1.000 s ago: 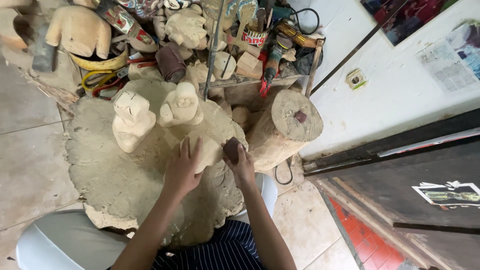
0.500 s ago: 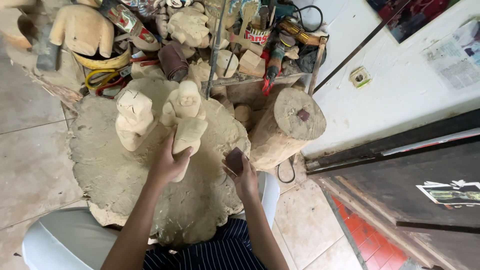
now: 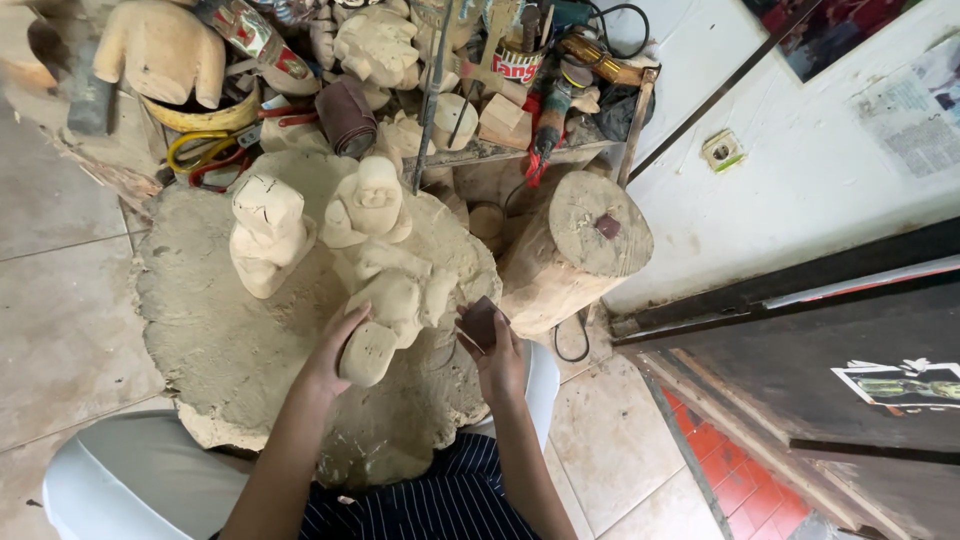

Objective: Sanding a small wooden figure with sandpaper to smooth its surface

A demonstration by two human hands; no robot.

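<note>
the left hand (image 3: 335, 350) grips the pale carved wooden figure (image 3: 385, 305) at its base; it looks stiff and rather heavy. the right hand (image 3: 498, 352) pinches a dark brown sanding pad (image 3: 480, 322).

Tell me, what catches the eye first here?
The pale wooden figure at centre, gripped at its base by the left hand, while the right hand holds a dark sanding piece beside it. Two more carvings stand behind on the dusty slab, a log to the right.

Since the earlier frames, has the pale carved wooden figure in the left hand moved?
Yes. The pale carved wooden figure in the left hand first lay low on the slab, then was lifted toward the two standing carvings; now it leans against them, base nearest the person.
</note>
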